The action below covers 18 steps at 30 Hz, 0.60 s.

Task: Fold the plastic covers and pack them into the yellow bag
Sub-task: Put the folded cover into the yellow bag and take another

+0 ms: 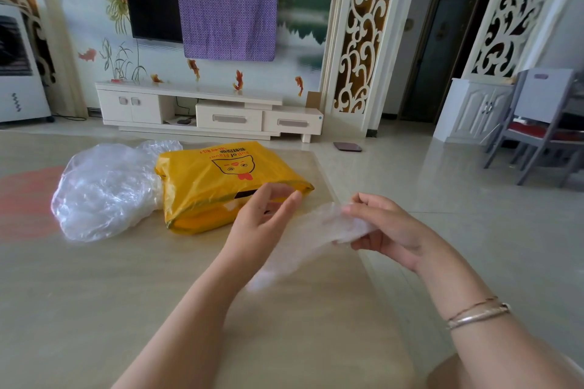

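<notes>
Head view: the person's two bare hands work above the near right part of a glossy beige desk (94, 294). The right hand (384, 226) has its thumb and fingers curled around one end of a thin clear plastic cover (316, 230), pinching it; the wrist behind carries thin bracelets (477, 313). The cover stretches from that grip leftward and nearer, hanging blurred down toward the desk beneath the left hand. The left hand (262, 215) is raised with its fingers fairly straight and spread loosely, thumb apart; its fingertips reach toward the cover's upper edge, but whether they touch the film cannot be told because of blur.

Just beyond the left hand lies the yellow bag (221, 186), flat on the desk, printed with a cartoon face and red lettering, its near edge partly hidden by the left hand's fingers. Touching the bag's left side is a heap of crumpled clear plastic covers (104, 189). Far across the room stand a white TV cabinet (196, 107) and a wall screen half draped with purple cloth (227, 6).
</notes>
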Motion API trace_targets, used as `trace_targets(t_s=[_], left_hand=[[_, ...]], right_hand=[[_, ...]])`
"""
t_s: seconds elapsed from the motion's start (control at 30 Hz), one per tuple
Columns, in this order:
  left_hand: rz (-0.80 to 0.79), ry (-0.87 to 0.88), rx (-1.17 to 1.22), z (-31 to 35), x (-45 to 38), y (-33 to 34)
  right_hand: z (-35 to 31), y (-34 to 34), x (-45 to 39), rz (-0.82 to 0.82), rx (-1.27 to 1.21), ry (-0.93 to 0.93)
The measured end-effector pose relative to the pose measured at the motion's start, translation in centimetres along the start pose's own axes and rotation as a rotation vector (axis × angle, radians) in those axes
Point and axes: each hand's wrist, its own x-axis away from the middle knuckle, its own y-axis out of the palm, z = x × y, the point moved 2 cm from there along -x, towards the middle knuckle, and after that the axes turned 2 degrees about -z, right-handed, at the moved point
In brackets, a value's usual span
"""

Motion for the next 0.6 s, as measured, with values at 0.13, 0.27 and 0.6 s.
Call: trace_targets(t_s=[0.13,0.27,0.6], left_hand=[[-0.301,-0.209,0.099,0.0,0.3,0.7],[-0.365,-0.313,0.211,-0.3,0.4,0.7],[0.01,-0.48,0.356,-2.0,-0.5,-0.6]], right_hand=[[-0.5,0.2,0.2,-0.099,-0.009,-0.002],[0.3,0.3,-1.1,0.018,-0.115,0.0],[2.2,2.4,-0.5,0.114,0.943,-0.539]])
